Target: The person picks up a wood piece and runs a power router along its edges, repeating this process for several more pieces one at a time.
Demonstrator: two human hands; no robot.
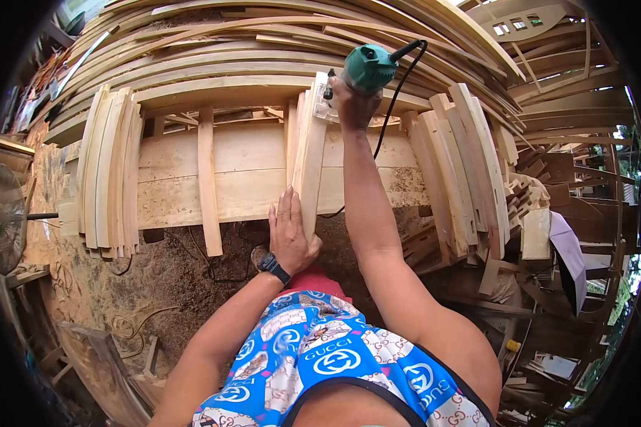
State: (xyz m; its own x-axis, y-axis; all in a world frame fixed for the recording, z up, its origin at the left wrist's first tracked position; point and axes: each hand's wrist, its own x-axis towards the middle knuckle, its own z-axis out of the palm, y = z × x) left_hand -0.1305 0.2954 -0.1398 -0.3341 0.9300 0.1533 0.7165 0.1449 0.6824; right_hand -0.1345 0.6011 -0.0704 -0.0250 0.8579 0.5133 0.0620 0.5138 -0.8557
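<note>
My right hand (355,107) is wrapped around a green corded trim router (370,67) with a clear base. The router stands at the far end of a narrow wooden board (310,156), its base against the board's top. At the near end of that board, my left hand (292,231) grips it, with fingers stretched along the wood and the thumb by the end. A dark watch is on the left wrist. The router's bit is hidden. Just left of the board, another light strip stands close alongside it.
A plank workbench (174,188) lies under the board. Stacked wooden pieces (110,171) rest on its left, with more slotted pieces (463,171) on its right. Long strips (228,43) are piled behind. The router's black cable (399,92) hangs beside my right arm. Sawdust (171,263) covers the ground.
</note>
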